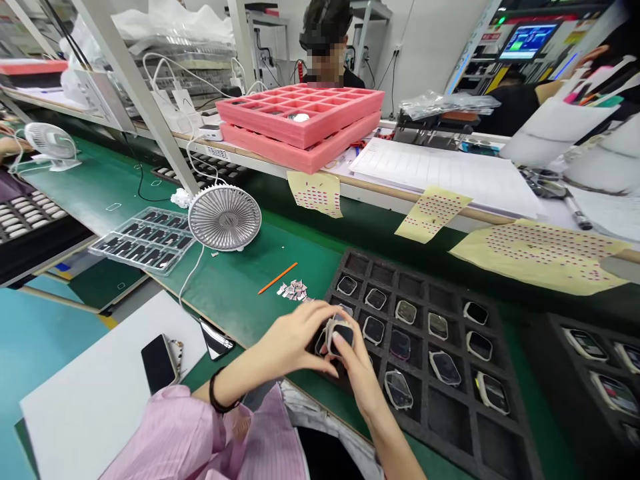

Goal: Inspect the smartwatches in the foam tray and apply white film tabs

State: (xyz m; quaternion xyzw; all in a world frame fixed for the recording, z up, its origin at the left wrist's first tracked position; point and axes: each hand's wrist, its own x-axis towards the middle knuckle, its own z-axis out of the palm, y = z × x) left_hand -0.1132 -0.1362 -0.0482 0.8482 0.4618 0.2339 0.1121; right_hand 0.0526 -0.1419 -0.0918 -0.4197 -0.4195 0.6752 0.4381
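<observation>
The left hand (300, 333) reaches in from the left, fingers arched and thumb spread low; the right hand (357, 363) rises from below, thumb laid on the dark face of a smartwatch (343, 337). Both grasp this watch between them, over the black foam tray (449, 417), hiding some compartments. More tray watches sit right of the hands. Beyond the left hand lie white scraps (295, 290), an orange stick (277, 278) and, farther left, a fan (225, 219).

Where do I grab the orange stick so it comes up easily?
Probably pinch the orange stick across its middle, from above: it's long, thin and lies flat on the green table, and coming from above should avoid the white pieces close by.
</observation>
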